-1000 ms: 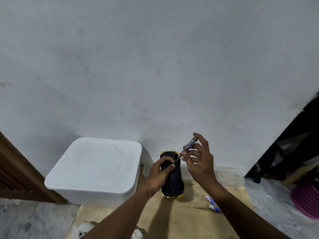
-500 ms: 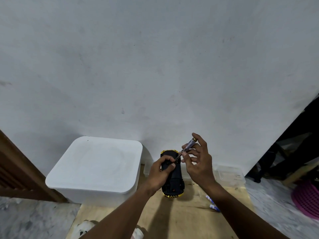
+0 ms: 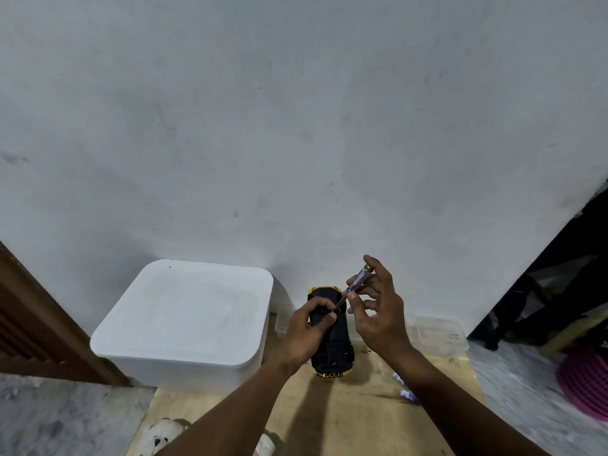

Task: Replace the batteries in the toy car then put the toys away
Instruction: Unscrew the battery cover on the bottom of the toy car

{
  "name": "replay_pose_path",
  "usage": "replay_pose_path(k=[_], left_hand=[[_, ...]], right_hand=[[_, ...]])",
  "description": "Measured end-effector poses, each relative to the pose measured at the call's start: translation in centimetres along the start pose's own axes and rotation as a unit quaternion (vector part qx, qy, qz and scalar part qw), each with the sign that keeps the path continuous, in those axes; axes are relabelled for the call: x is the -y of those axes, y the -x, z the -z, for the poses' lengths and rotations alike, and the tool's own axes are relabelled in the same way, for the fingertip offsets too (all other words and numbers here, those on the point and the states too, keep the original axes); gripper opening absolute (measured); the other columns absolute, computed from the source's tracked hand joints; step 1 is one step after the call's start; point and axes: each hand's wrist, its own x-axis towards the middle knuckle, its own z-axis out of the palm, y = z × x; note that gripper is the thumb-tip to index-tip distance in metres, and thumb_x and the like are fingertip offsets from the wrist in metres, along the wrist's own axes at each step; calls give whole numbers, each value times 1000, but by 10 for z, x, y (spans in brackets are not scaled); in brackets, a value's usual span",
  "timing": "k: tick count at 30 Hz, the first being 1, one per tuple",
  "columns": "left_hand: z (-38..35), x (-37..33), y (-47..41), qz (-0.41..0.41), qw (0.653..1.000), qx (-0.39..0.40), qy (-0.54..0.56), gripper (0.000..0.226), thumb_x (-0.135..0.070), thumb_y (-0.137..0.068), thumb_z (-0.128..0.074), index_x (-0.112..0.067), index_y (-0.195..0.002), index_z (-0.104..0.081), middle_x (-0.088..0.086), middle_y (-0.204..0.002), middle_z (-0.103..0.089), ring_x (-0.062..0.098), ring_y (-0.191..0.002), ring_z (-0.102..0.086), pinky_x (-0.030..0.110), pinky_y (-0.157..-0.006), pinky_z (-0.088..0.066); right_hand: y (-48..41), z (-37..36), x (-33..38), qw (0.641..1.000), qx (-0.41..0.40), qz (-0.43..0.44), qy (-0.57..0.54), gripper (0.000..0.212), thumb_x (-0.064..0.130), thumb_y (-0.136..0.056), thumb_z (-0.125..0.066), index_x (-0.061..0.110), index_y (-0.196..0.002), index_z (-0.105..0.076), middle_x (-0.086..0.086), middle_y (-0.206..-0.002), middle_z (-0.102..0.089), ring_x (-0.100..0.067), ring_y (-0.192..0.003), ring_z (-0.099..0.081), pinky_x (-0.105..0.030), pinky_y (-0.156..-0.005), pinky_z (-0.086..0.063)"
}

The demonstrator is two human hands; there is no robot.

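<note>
The toy car (image 3: 332,343) lies upside down on the wooden board (image 3: 329,419), its black underside facing up and its yellow trim showing at both ends, nose and tail pointing toward and away from the white wall (image 3: 296,126). The left hand (image 3: 307,334) is wrapped around the far half of the car, thumb and fingers closed on its body and pinning it to the board. The right hand (image 3: 378,317) hovers just right of the car and above it, pinching a screwdriver (image 3: 353,287) with a clear handle between thumb and fingertips while the other fingers fan out. The tool slants down and left, and its tip meets the car's underside right beside the left thumb; whether it sits in a screw head is too small to tell.

Two batteries (image 3: 406,390) with blue and white wrappers lie on the board near the right forearm, well apart from the car. A white lidded bin (image 3: 184,320) stands to the left of the car, near the left hand. A clear plastic container (image 3: 437,334) sits by the wall on the right. A soft white toy (image 3: 161,436) peeks in at the bottom edge.
</note>
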Motion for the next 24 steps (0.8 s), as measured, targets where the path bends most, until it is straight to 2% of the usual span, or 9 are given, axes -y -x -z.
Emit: replay_pose_path(k=[3, 9, 13, 15, 17, 20, 24], left_hand=[[0, 0, -1, -4, 1000, -5, -11, 15, -11, -92, -66, -26, -89, -66, -7, -95, -66, 6, -87, -60, 23, -76, -51], [1, 1, -1, -11, 1000, -6, -19, 17, -12, -91, -66, -28, -87, -66, -8, -95, -67, 6, -87, -60, 24, -77, -50], [1, 4, -1, -13, 1000, -5, -25, 12, -14, -91, -67, -25, -89, -66, -6, -95, -67, 8, -88, -62, 26, -78, -52], [0, 5, -1, -18, 999, -5, -27, 8, -13, -91, -66, -21, -91, -66, -5, -94, -68, 8, -88, -62, 25, -78, -53], [1, 5, -1, -20, 999, -8, -24, 7, -12, -91, -67, -19, -91, -66, -5, -93, -68, 8, -87, -62, 23, -76, -52], [1, 3, -2, -15, 1000, -4, -22, 8, -11, -91, -67, -19, -89, -67, -6, -90, -67, 6, -85, -62, 20, -74, -51], [1, 4, -3, -13, 1000, -9, -22, 11, -9, -90, -68, -20, -87, -67, -8, -89, -66, 4, -83, -60, 15, -72, -49]], right_hand=[[-1, 2, -1, 1000, 2, -3, -1, 75, -8, -88, -64, 38, -141, -37, 11, -98, -66, -19, -85, -72, -46, -62, -60], [1, 1, -2, 1000, 8, 1, 4, 77, -6, -89, -64, 46, -138, -38, 13, -99, -65, -17, -84, -72, -46, -64, -61], [5, 1, 1, 999, 21, 38, 29, 82, -4, -88, -66, 58, -134, -37, 13, -103, -66, -14, -91, -71, -33, -68, -61], [5, -1, 3, 997, 36, 56, 37, 81, -2, -87, -66, 58, -134, -38, 14, -104, -66, -13, -95, -70, -24, -68, -58], [5, -2, 4, 997, 38, 56, 33, 79, 0, -87, -65, 58, -134, -39, 15, -103, -66, -14, -95, -69, -20, -67, -55], [3, -2, 4, 999, 19, 42, 27, 82, -1, -88, -65, 60, -135, -36, 16, -103, -65, -12, -92, -69, -20, -62, -56], [3, -3, 3, 999, 28, 36, 26, 76, 6, -90, -61, 60, -136, -34, 19, -106, -64, -13, -93, -69, -29, -60, -59]])
